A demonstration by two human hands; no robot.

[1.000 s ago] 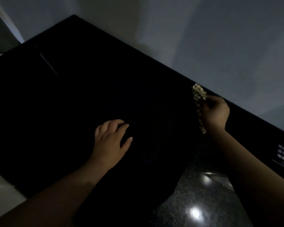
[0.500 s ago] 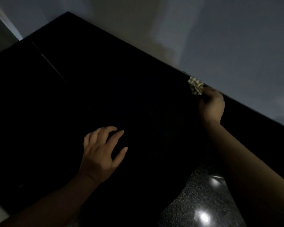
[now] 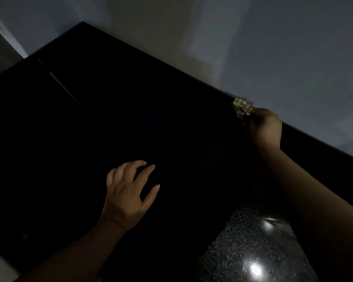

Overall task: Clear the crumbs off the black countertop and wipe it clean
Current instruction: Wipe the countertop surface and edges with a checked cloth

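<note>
Right grip [image 3: 265,127] clamped on the bunched cloth [image 3: 242,107], now pushed out to the bench [image 3: 130,98] far edge, left grip [image 3: 128,192] fingers apart mid-bench, drawn back slightly; stroke likely at its end, crumbs too dark to see.

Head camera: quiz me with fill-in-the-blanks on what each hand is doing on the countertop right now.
1. The right hand grips a crumpled ____.
2. The left hand holds ____, its fingers loosely spread above the black countertop.
3. The right hand is at the countertop edge that runs along the ____.

Missing words: cloth; nothing; wall.
</note>
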